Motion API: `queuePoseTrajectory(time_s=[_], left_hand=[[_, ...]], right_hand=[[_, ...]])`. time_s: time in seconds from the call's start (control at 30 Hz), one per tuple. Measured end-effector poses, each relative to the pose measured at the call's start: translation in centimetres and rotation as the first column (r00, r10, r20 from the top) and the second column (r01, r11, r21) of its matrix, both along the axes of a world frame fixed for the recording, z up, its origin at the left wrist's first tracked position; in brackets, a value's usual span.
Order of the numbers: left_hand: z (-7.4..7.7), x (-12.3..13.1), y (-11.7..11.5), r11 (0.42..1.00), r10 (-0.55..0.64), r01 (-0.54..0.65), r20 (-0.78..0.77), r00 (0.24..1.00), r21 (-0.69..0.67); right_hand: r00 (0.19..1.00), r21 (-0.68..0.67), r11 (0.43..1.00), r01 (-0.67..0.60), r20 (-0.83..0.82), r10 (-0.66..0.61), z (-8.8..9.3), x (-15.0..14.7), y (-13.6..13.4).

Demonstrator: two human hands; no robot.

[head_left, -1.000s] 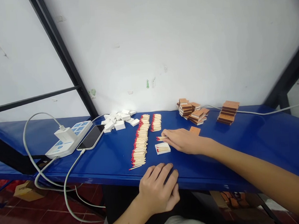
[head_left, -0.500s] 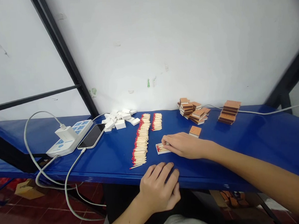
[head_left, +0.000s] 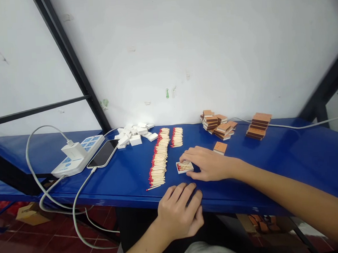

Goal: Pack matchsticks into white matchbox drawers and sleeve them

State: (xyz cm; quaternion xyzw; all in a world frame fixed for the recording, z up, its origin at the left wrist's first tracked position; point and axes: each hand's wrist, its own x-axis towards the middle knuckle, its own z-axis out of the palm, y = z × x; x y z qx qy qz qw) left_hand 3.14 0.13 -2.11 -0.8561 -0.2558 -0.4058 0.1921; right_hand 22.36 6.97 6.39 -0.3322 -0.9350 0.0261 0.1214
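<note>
A small white matchbox tray [head_left: 181, 172] lies on the blue table with several red-tipped matches [head_left: 185, 166] inside. My right hand [head_left: 207, 163] is at its right end, thumb on the near side and fingers over the far side, spread apart; whether they touch the tray I cannot tell. My left hand [head_left: 180, 210] rests at the table's front edge, fingers loosely bent and apart, holding nothing. Left of the tray runs a long row of matches [head_left: 159, 157], with a shorter row [head_left: 177, 137] behind. One brown matchbox [head_left: 220, 147] lies just beyond my right hand.
White trays [head_left: 135, 135] are heaped at the back left. Brown matchboxes form a pile [head_left: 219, 125] and a stack [head_left: 259, 126] at the back right. A phone [head_left: 103, 154], a power strip [head_left: 74, 163] and white cables occupy the left side.
My right hand's fingers have come out of the tray and spread from a pinch, uncovering more of the tray and its matches. My left hand stays put.
</note>
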Motion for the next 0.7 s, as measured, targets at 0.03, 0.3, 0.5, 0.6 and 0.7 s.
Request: queuePoseTrajectory(time_s=[0.03,0.3,0.5,0.6,0.7], left_hand=[[0.0,0.0,0.0,1.0,0.0,0.0,0.002,1.0,0.003],[-0.4,-0.1,0.2,1.0,-0.013,0.012,0.004,1.0,0.004],[-0.4,-0.1,0.1,1.0,-0.013,0.013,0.001,1.0,-0.001],[-0.4,-0.1,0.2,1.0,-0.01,0.01,0.004,1.0,0.003],[-0.4,-0.1,0.2,1.0,-0.013,0.013,0.012,1.0,0.009]], right_hand=[[1.0,-0.012,1.0,0.008,-0.002,-0.008,-0.1,0.0,0.1],[0.99,-0.024,0.99,0.138,-0.034,-0.138,-0.4,0.1,0.9],[0.997,0.046,0.996,0.08,-0.011,-0.079,-0.7,0.0,1.0],[0.999,0.032,0.999,0.042,-0.014,-0.041,-0.6,-0.2,0.6],[1.0,0.016,1.0,-0.012,-0.014,0.012,-0.6,-0.5,0.3]])
